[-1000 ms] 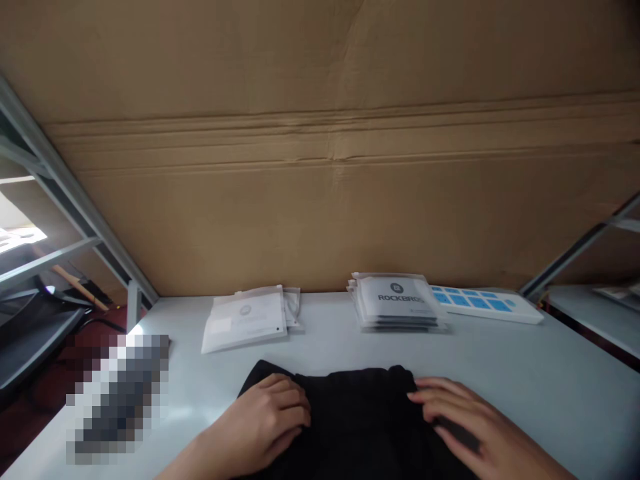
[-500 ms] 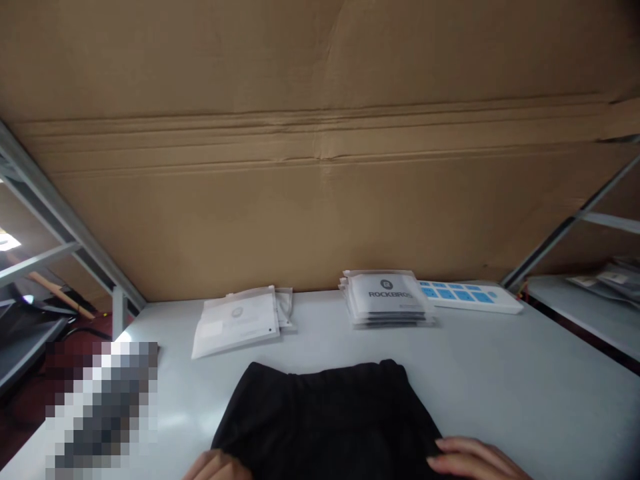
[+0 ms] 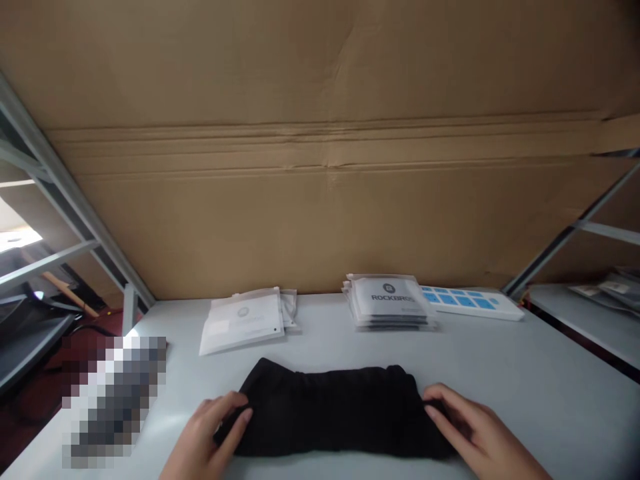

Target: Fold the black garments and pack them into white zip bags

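2 hands, both yours, grip the black cloth [image 3: 335, 413] by its ends. Your left hand [image 3: 213, 423] has thumb and forefinger clamped on the left end; your right hand [image 3: 470, 423] pinches the right end the same way. The black cloth lies in front of you on the pale table [image 3: 540, 387], stretched between your hands.

It is matte and dark throughout, shaped as a wide, low band. Its far edge is uneven, rising to a point at the left corner and a rounded bump near the right, with slight puckers between; the near edge runs fairly straight.

Beyond it, to the right, sits a pile [image 3: 393, 326]. Its top pouch [image 3: 400, 301] reads "ROCKBROS" in dark capitals beneath a round logo; a smaller line below is too fine to read. Further left, a white pouch [image 3: 245, 323] shows a paler round logo, print too faint to read and 1 black dot near its lower right corner. Just beside the pile, a white strip [image 3: 507, 308] carries blue panels, their markings too small to read.
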`<act>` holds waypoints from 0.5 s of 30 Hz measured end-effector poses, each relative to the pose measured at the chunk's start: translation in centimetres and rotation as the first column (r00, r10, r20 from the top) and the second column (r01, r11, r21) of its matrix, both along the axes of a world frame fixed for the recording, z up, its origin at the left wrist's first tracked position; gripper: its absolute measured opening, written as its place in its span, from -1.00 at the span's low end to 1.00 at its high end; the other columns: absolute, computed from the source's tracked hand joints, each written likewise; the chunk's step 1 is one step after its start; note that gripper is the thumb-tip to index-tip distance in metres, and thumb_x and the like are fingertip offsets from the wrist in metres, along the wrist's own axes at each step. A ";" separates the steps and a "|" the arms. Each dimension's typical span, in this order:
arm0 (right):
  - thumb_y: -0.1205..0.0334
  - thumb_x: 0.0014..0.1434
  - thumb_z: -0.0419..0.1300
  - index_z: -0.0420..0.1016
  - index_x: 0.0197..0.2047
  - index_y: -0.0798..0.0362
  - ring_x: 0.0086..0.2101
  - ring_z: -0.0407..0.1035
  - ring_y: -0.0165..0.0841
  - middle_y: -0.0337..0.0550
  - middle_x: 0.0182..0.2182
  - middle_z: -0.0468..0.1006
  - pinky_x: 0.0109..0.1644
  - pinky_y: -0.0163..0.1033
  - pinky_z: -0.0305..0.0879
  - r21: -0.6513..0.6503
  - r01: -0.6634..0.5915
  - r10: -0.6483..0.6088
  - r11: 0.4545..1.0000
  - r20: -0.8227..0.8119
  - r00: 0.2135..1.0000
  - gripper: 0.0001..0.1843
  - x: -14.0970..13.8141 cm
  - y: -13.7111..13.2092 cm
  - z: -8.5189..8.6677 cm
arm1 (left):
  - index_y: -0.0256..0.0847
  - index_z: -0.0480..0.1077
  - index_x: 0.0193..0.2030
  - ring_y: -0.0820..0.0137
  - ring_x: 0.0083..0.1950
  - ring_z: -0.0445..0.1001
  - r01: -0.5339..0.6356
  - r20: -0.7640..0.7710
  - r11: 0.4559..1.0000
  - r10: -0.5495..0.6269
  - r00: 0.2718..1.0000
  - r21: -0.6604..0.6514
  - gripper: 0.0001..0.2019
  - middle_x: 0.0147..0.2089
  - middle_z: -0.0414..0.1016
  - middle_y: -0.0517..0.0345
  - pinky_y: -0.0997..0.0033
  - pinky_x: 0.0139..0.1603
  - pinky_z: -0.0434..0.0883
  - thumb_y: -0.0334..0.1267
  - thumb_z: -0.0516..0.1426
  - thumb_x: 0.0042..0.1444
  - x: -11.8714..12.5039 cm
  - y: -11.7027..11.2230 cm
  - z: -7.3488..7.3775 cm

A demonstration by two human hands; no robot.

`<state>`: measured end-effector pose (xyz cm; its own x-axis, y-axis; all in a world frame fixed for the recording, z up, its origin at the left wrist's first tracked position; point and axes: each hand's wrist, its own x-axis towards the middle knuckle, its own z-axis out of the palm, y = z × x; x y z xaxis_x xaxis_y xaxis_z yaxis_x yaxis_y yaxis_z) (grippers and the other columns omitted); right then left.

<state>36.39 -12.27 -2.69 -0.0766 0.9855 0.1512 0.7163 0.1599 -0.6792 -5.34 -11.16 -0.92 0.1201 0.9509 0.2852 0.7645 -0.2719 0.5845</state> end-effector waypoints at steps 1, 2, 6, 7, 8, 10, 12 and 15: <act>-0.01 0.31 0.03 0.53 -0.22 -0.03 -0.51 0.47 -0.34 -0.25 -0.51 0.58 -0.39 -0.38 0.42 0.002 0.020 -0.020 1.000 0.031 0.999 -0.67 -0.3 0.4 0.0 | -0.03 0.56 -0.19 0.20 -0.27 0.63 -0.016 -0.018 1.000 0.016 1.000 -0.020 -0.74 -0.28 0.66 0.12 0.36 -0.31 0.58 -0.02 0.08 0.25 0.3 0.4 0.1; -0.02 0.30 0.02 0.52 -0.24 -0.04 -0.54 0.43 -0.34 -0.28 -0.55 0.54 -0.41 -0.36 0.39 0.010 0.042 -0.043 0.999 0.065 0.997 -0.67 -0.4 0.8 -0.1 | -0.04 0.55 -0.21 0.19 -0.28 0.62 -0.028 -0.044 0.999 0.027 0.999 -0.037 -0.74 -0.31 0.65 0.13 0.34 -0.31 0.57 -0.03 0.07 0.24 0.5 0.7 0.2; -0.04 0.25 0.02 0.51 -0.27 -0.08 -0.55 0.40 -0.31 -0.30 -0.58 0.47 -0.40 -0.30 0.37 0.014 0.103 -0.104 0.995 0.158 0.982 -0.69 -0.4 1.5 -1.6 | -0.05 0.51 -0.26 0.13 -0.28 0.59 -0.053 -0.195 0.996 0.039 0.980 -0.066 -0.77 -0.35 0.62 0.11 0.21 -0.23 0.53 -0.09 0.05 0.23 1.2 1.5 0.1; -0.05 0.24 0.03 0.51 -0.27 -0.09 -0.54 0.41 -0.30 -0.31 -0.58 0.46 -0.41 -0.29 0.37 0.008 0.112 -0.112 0.994 0.164 0.980 -0.69 -0.2 1.6 -2.0 | -0.06 0.49 -0.25 0.12 -0.27 0.59 -0.056 -0.224 0.997 0.042 0.974 -0.058 -0.77 -0.33 0.62 0.10 0.17 -0.21 0.52 -0.09 0.04 0.24 1.3 1.6 0.1; -0.06 0.23 0.04 0.50 -0.27 -0.09 -0.54 0.43 -0.30 -0.31 -0.58 0.45 -0.42 -0.29 0.38 0.006 0.122 -0.121 0.992 0.166 0.979 -0.69 0.1 1.7 -2.4 | -0.06 0.48 -0.22 0.11 -0.26 0.59 -0.060 -0.245 0.997 0.048 0.968 -0.044 -0.77 -0.29 0.62 0.09 0.13 -0.19 0.51 -0.09 0.03 0.24 1.4 1.6 0.0; -0.10 0.21 0.08 0.50 -0.26 -0.08 -0.56 0.43 -0.31 -0.32 -0.57 0.45 -0.45 -0.28 0.39 0.030 0.141 -0.144 0.990 0.169 0.975 -0.69 0.8 1.8 -2.9 | -0.07 0.46 -0.13 0.11 -0.22 0.59 -0.071 -0.259 0.997 0.066 0.964 -0.012 -0.76 -0.16 0.60 0.06 0.08 -0.14 0.49 -0.07 0.02 0.26 1.2 1.6 -0.1; -0.12 0.21 0.11 0.50 -0.21 -0.07 -0.57 0.46 -0.30 -0.30 -0.54 0.48 -0.46 -0.27 0.43 0.132 0.154 -0.176 0.979 0.175 0.969 -0.68 1.0 1.8 -2.6 | -0.08 0.43 -0.03 0.12 -0.18 0.59 -0.092 -0.247 0.996 0.089 0.965 0.000 -0.72 -0.04 0.57 0.04 0.06 -0.10 0.49 -0.04 0.03 0.26 0.8 1.4 -0.2; -0.06 0.31 0.07 0.50 -0.13 -0.06 -0.38 0.58 -0.23 -0.15 -0.35 0.62 -0.33 -0.22 0.52 0.438 0.114 -0.219 0.892 0.196 0.956 -0.70 -0.5 1.3 -1.3 | -0.05 0.42 0.06 0.13 -0.13 0.58 -0.123 -0.228 0.992 0.111 0.967 -0.039 -0.66 0.02 0.54 0.05 0.08 -0.07 0.50 0.03 0.06 0.25 -0.4 0.5 -0.3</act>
<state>35.90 -10.99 -3.97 -0.0013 0.8356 0.5493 0.8868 0.2549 -0.3856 -5.72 -10.62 -1.25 0.0630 0.9751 0.2128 0.9026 -0.1466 0.4048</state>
